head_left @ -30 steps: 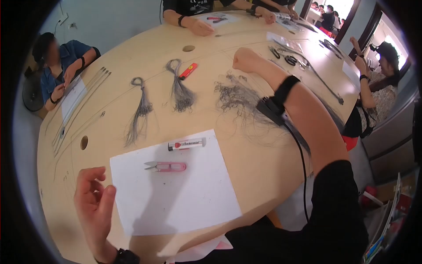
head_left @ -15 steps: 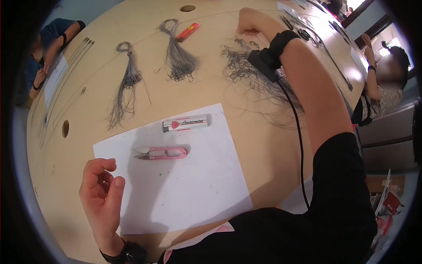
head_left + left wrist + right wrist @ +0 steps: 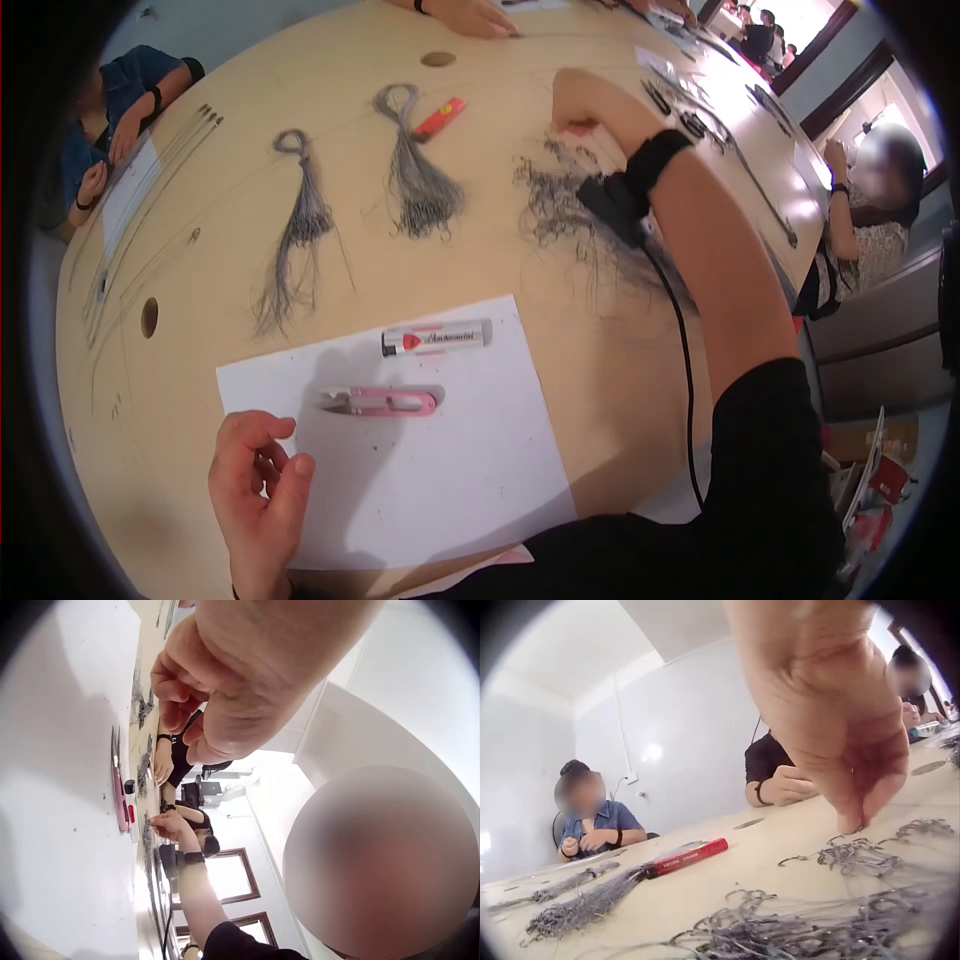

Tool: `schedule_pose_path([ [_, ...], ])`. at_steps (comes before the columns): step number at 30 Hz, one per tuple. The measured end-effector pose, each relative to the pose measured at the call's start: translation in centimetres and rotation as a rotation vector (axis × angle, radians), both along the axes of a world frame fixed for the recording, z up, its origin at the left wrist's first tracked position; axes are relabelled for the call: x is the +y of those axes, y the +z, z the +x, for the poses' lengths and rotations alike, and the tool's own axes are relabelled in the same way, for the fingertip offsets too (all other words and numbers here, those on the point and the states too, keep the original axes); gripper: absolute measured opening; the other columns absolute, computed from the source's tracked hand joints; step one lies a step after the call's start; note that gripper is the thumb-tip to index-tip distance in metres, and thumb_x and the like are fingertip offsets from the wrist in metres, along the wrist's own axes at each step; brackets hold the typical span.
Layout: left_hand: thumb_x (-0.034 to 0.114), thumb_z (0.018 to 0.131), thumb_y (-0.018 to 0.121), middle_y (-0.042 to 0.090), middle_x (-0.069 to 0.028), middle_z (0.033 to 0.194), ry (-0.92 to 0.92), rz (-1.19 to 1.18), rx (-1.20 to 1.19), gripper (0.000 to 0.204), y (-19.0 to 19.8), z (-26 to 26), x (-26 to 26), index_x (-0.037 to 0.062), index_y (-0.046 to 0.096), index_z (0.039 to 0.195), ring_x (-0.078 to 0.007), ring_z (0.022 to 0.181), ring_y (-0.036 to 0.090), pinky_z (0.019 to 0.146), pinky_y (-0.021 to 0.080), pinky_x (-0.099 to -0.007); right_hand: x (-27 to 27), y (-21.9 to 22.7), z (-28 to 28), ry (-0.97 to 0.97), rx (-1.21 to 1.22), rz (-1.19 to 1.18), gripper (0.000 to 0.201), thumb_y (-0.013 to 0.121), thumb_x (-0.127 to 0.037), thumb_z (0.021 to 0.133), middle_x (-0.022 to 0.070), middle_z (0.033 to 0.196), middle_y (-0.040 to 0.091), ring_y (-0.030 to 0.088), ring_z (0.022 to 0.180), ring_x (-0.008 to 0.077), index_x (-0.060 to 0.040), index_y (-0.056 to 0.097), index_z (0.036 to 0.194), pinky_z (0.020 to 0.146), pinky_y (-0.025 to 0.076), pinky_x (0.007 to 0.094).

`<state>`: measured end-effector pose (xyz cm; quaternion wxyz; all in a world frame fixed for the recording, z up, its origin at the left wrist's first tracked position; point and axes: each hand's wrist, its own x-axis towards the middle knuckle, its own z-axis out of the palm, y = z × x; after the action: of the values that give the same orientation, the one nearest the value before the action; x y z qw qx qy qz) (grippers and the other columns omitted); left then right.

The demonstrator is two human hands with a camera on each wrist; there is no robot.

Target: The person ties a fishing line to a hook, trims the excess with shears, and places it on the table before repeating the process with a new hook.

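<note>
My right hand (image 3: 592,102) reaches to the far edge of a loose pile of fishing hooks (image 3: 560,190) with thin grey line. Its thumb and finger pinch a small dark hook end against the table in the right wrist view, where more hooks (image 3: 862,859) lie close by. Over the left edge of a white paper (image 3: 450,480) hovers my left hand (image 3: 262,490), fingers loosely curled round nothing. Pink thread snips (image 3: 385,402) rest on that paper, blades toward the left hand. Just beyond them lies a white labelled tube (image 3: 440,338) with a black end.
Two tied bundles of hooked line, one left (image 3: 305,205) and one nearer the middle (image 3: 415,185), lie beyond the paper. A red stick-shaped case (image 3: 438,120) is beside the latter. Black-handled scissors (image 3: 692,122) lie far right. A cable (image 3: 680,340) trails from my right wrist. Other people sit around the table.
The head view has dipped and risen again. My left hand has shifted right over the paper's edge. The right hand's fingertips have come down at the far edge of the hook pile.
</note>
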<state>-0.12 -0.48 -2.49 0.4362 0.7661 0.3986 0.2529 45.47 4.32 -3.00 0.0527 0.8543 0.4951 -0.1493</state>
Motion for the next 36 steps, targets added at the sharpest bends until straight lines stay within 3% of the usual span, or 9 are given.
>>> schedule_pose_path([
  [8,-0.001,0.065,0.056,0.046,-0.0028,0.084,-0.013,-0.012,0.017,0.020,0.3,0.6,-0.6,0.0015,0.051,0.084,-0.0051,0.057,0.040,0.045,0.031,-0.0154,-0.8,-0.1,-1.0,-0.237,0.125,0.143,0.016,0.048,-0.004,0.063,0.0089,0.045,0.048,0.044,0.037,0.0173,-0.0027,0.050,0.047,0.039,0.037,0.0329],
  [15,-0.001,0.066,0.057,0.048,-0.0018,0.083,-0.063,-0.020,-0.017,0.021,-0.4,0.3,-0.5,0.0029,0.052,0.086,-0.0048,0.059,0.042,0.045,0.031,-0.0149,-1.3,-0.7,0.4,-0.142,0.049,0.113,0.017,0.049,-0.012,0.063,0.0069,0.047,0.047,0.046,0.038,0.0129,-0.0025,0.049,0.049,0.035,0.036,0.0258],
  [17,-0.001,0.067,0.057,0.048,-0.0017,0.083,-0.070,-0.012,-0.026,0.021,-0.7,0.0,-0.4,0.0032,0.052,0.087,-0.0047,0.059,0.042,0.045,0.031,-0.0149,-1.7,-1.1,0.7,-0.283,0.378,0.512,0.016,0.047,-0.011,0.064,0.0072,0.048,0.046,0.041,0.035,0.0168,-0.0008,0.050,0.052,0.036,0.033,0.0278],
  [19,0.000,0.068,0.058,0.049,-0.0016,0.082,-0.074,0.009,-0.049,0.021,-0.7,0.2,-0.3,0.0034,0.052,0.088,-0.0046,0.060,0.042,0.046,0.032,-0.0149,-2.3,0.7,-0.8,-0.228,0.497,0.612,0.015,0.050,-0.014,0.069,0.0035,0.056,0.047,0.041,0.043,0.0131,-0.0015,0.053,0.062,0.041,0.034,0.0262],
  [21,0.000,0.069,0.057,0.050,-0.0019,0.082,-0.085,-0.037,-0.090,0.021,-0.5,0.3,-0.4,0.0033,0.052,0.090,-0.0046,0.060,0.043,0.047,0.033,-0.0148,-3.2,3.4,-4.1,-0.030,0.678,0.851,0.016,0.053,-0.019,0.074,-0.0009,0.075,0.051,0.045,0.068,0.0054,-0.0047,0.054,0.081,0.055,0.038,0.0208],
  [24,0.001,0.070,0.057,0.050,-0.0023,0.082,-0.113,0.008,-0.114,0.028,-0.7,0.2,-0.4,0.0034,0.052,0.097,-0.0051,0.061,0.043,0.048,0.034,-0.0149,-4.6,7.2,-8.6,0.226,0.706,0.962,0.016,0.052,-0.019,0.078,-0.0019,0.086,0.051,0.044,0.074,0.0045,-0.0052,0.053,0.086,0.065,0.038,0.0197],
  [30,0.000,0.075,0.052,0.052,-0.0039,0.086,-0.117,0.075,-0.312,0.029,1.9,0.8,-0.5,0.0005,0.050,0.104,-0.0047,0.065,0.044,0.052,0.036,-0.0152,-7.2,11.4,-17.1,0.431,0.841,0.996,0.012,0.050,-0.014,0.077,0.0033,0.099,0.051,0.044,0.077,0.0048,-0.0039,0.053,0.084,0.071,0.036,0.0195],
  [33,0.005,0.078,0.051,0.055,-0.0052,0.086,-0.109,0.007,-0.467,0.026,4.8,2.1,-0.9,-0.0013,0.050,0.103,-0.0056,0.066,0.047,0.053,0.037,-0.0150,-8.3,11.2,-21.9,0.561,0.985,0.980,0.016,0.054,-0.013,0.076,-0.0009,0.076,0.053,0.047,0.069,0.0038,-0.0011,0.055,0.086,0.061,0.038,0.0171],
  [36,0.004,0.077,0.054,0.055,-0.0025,0.082,-0.082,-0.077,-0.653,0.022,6.5,2.7,-1.7,-0.0023,0.053,0.098,-0.0051,0.068,0.048,0.060,0.039,-0.0168,-9.2,10.5,-25.4,0.571,1.092,0.875,0.015,0.054,-0.012,0.076,0.0007,0.076,0.053,0.049,0.073,0.0049,0.0001,0.054,0.086,0.064,0.039,0.0175],
])
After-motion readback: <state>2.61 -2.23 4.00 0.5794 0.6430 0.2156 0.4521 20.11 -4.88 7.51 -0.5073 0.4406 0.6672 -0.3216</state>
